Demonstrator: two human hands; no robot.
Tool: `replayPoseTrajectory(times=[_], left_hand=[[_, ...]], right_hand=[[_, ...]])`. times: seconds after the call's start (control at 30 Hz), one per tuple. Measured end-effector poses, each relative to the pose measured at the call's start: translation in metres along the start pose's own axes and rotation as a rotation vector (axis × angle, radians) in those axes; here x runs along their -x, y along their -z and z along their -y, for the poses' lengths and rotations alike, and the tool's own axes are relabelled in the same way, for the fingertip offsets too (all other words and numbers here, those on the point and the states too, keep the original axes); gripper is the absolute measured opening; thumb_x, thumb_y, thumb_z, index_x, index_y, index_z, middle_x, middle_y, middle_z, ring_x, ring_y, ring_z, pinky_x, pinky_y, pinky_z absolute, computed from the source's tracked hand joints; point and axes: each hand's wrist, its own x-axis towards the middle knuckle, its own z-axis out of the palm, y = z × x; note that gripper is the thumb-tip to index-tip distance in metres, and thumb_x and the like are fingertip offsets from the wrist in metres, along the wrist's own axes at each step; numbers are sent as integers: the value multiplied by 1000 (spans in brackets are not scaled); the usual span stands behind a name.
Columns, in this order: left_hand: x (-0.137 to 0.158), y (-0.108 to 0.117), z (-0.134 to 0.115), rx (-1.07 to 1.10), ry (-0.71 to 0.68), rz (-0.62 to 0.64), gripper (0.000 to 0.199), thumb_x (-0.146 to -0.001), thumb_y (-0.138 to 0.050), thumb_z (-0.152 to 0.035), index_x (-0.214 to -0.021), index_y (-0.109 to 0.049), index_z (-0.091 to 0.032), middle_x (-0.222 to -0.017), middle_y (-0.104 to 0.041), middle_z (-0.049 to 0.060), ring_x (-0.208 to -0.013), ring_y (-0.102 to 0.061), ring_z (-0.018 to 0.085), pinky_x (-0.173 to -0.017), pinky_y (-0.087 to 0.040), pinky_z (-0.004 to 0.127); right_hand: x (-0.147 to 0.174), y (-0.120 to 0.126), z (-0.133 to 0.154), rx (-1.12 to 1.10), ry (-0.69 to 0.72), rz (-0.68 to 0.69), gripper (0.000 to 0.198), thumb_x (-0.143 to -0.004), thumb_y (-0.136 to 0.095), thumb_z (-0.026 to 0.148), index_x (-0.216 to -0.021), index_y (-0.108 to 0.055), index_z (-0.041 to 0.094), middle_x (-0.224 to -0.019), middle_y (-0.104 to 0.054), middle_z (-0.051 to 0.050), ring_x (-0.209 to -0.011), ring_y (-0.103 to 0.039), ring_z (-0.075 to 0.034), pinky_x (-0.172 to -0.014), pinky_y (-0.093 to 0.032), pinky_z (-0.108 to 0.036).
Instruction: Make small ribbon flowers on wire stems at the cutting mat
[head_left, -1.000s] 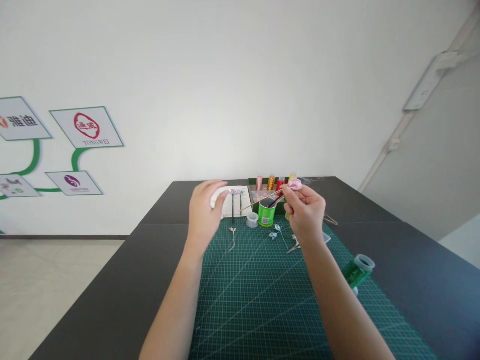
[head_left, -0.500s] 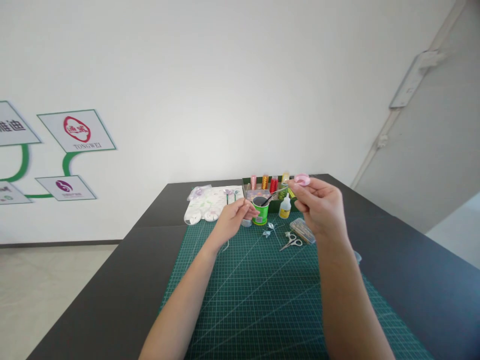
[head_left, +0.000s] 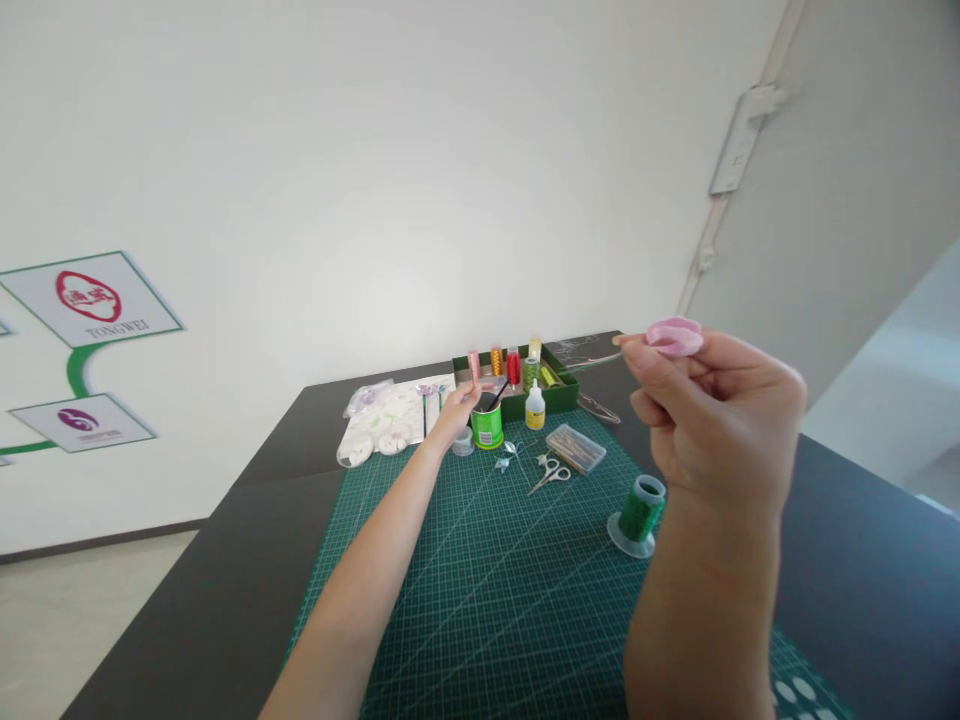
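My right hand (head_left: 709,415), raised at the right, pinches a small pink looped piece (head_left: 675,337), petal-like, between thumb and forefinger. Thin pale strands stretch leftward from those fingertips. My left hand (head_left: 455,412) reaches far forward to the rim of a green can (head_left: 488,428), its fingers drawn together. Whatever they hold is too small to make out. A dark stick (head_left: 498,394) leans out of the can. Beside it stand a white glue bottle (head_left: 535,408) with a yellow label and a small clear tub (head_left: 463,441).
Scissors (head_left: 551,475), a clear box of thin sticks (head_left: 576,448) and a green thread spool (head_left: 637,515) lie on the green cutting mat (head_left: 465,590). Behind is a dark green box (head_left: 564,393) with coloured spools. White rolls and sheets (head_left: 382,425) are at the left.
My right hand has moved right and closer with the pink piece. My left hand has gone to the can; the thin stick seen in it before no longer shows clearly. The view has turned right.
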Motion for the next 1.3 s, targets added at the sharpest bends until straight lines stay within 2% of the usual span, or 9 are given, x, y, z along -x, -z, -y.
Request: replayPoseTrajectory(times=[0.27,0.37,0.47,0.6,0.77,0.87,1.1,1.2,1.3], left_hand=[[12,3,18,-155,41,34,37,-98,-52,-43,-109,-76,-17,-129,-70,10,-138,-49,30,-119,-33,48],[9,5,14,-226,24,71,34,-99,-50,-39,-108,-76,-18,-127,-71,10,-132,-55,29,-115,-37,46],[4,1,2,-376,-59,-10,27,-95,-56,-35,-108,-74,-19,-124,-71,10,-124,-59,28,-113,-39,45],[0,-19,-26,-619,-209,-140,24,-88,-70,-34,-108,-72,-21,-129,-65,11,-126,-54,29,-110,-37,46],[-6,-50,-47,-955,-151,-122,3,-85,-72,-24,-86,-73,-21,-111,-66,11,-116,-51,33,-98,-36,50],[-9,-55,-46,-1022,-142,-122,8,-87,-68,-19,-82,-74,-20,-103,-67,12,-111,-51,33,-95,-36,50],[-17,-38,-48,-764,-44,-223,7,-79,-76,-23,-72,-77,-22,-88,-75,9,-97,-61,30,-94,-42,48],[-25,-20,-58,-511,-9,-241,6,-78,-76,-23,-74,-78,-20,-79,-76,7,-83,-68,25,-88,-48,41],[-27,0,-74,-172,-117,-271,12,-80,-75,-29,-79,-78,-18,-79,-77,6,-79,-71,21,-82,-53,35]], right_hand=[[-1,2,1,42,11,13,12,-73,-84,23,-71,-73,18,-49,-36,8,-44,-25,-5,-39,-13,-23],[-2,4,-2,87,14,11,13,-74,-82,27,-73,-71,20,-50,-35,8,-44,-24,-6,-40,-13,-23],[-3,7,-3,117,23,13,13,-75,-81,30,-75,-70,21,-52,-36,7,-44,-26,-7,-40,-14,-24],[-3,9,1,133,27,13,16,-75,-81,33,-75,-69,22,-52,-36,7,-44,-27,-7,-40,-16,-25],[-4,12,3,119,18,5,20,-74,-84,38,-75,-70,24,-50,-34,7,-44,-25,-7,-38,-15,-24],[-5,14,2,109,21,6,23,-74,-85,41,-75,-69,24,-50,-35,7,-42,-27,-7,-36,-16,-24],[-7,15,-5,90,21,24,20,-75,-84,36,-77,-70,22,-53,-41,7,-42,-29,-6,-35,-18,-23],[-9,14,-10,88,-1,66,19,-74,-84,34,-78,-71,20,-54,-45,6,-42,-29,-5,-36,-17,-22],[-12,13,-17,103,-46,111,18,-73,-84,33,-78,-72,19,-55,-50,5,-43,-31,-5,-37,-18,-22]])
